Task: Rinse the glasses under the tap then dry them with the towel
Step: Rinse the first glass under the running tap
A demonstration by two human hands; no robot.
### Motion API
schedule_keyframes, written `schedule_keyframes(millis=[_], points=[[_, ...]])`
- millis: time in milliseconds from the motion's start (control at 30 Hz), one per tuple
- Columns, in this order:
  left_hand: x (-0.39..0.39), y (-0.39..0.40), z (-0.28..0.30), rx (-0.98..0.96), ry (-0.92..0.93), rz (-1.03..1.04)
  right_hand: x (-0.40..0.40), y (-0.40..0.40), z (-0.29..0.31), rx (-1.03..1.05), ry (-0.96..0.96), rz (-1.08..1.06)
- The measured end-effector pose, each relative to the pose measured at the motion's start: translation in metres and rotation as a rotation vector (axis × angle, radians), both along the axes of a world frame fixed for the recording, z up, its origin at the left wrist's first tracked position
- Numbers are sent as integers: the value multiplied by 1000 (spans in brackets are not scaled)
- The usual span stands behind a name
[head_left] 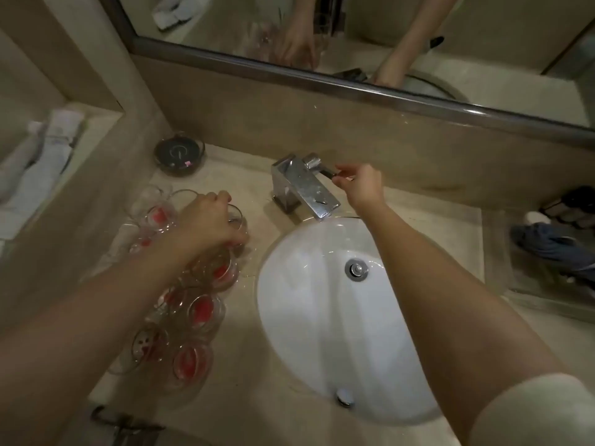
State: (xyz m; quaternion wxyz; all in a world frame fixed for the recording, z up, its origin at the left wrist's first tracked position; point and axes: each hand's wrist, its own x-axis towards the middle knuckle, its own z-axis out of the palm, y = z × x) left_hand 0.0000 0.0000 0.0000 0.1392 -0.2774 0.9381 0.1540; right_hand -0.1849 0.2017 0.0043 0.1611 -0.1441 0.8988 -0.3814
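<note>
**Washbasin counter: contents, left to right**

1. Recessed shelf (pixel 96 123), far left of the left fingers: rolled white towels (pixel 48 156), lying side by side.

2. Dark round dish (pixel 179 154), on the counter (pixel 244 365) beyond the left fingers, near the back wall.

3. Glasses (pixel 193 313), clear, most with red at the bottom: a cluster standing on the counter left of the basin, running from beyond the left fingers back toward the wearer, under the left forearm. Several touch one another.

4. Left hand (pixel 209 222): reaches down over the far end of the cluster, fingers curled round the rim of one clear glass (pixel 236 217), gripping it from above. That glass stands at the cluster's edge nearest the tap.

5. Tap (pixel 302 188), chrome, square-bodied, between the two hands; spout points over the basin. No water visible at the spout.

6. Basin (pixel 306 317), white, oval, set under the counter; metal drain plug (pixel 356 269) below and nearer the wearer than the right fingers; overflow fitting (pixel 344 397) at the near wall.

7. Right hand (pixel 362 185): fingertips pinch the dark tip of the tap lever (pixel 326 170), just left of the knuckles.

8. Tray (pixel 547 304), far right of the right fingers: blue cloth (pixel 553 246) and dark items, too blurred to identify.

9. Mirror (pixel 322 78), above the back wall, reflecting both hands.
</note>
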Motion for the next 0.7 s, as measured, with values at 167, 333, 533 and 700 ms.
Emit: schedule_keyframes(millis=[167,333,533,700], points=[[-1,0,-5,-218,-96,-156,-1,-2,-6,14,55,36],[0,-3,-6,-271,-72,-218,-3,-6,-12,62,108,3],[0,-4,-7,-249,-29,-208,-5,-8,-14,63,125,-14],[-2,-4,-5,-222,-23,-202,-10,-9,-14,93,141,1]])
